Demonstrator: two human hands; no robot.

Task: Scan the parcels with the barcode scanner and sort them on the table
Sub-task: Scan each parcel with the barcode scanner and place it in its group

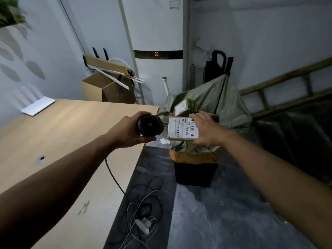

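**Point the scanner at the label and hold the box still**

Your left hand (129,131) grips the black barcode scanner (150,125), with the fingers curled round its handle. Its front end points at the parcel (181,129). Your right hand (206,131) holds that parcel from the right side, fingers wrapped over the top edge and thumb under it. The white label faces you. The parcel hangs in the air just past the corner of the desk (71,126), above the sack of parcels (215,97).

I think this is the scanning step. Keep the box flat and steady. One fingertip sits right by the long barcode near the right edge, so slide it off, or the scanner may not read it. Aim at the bars, not the small words.

The scanner's cable (115,177) drops off the desk edge to a tangle of wires (143,212) on the floor. Don't pull it tight.

The desk has lots of bare room on your left for sorting. Farther off, another parcel (185,106) waits in the sack, and an open cardboard box (107,88) stands by the wall.
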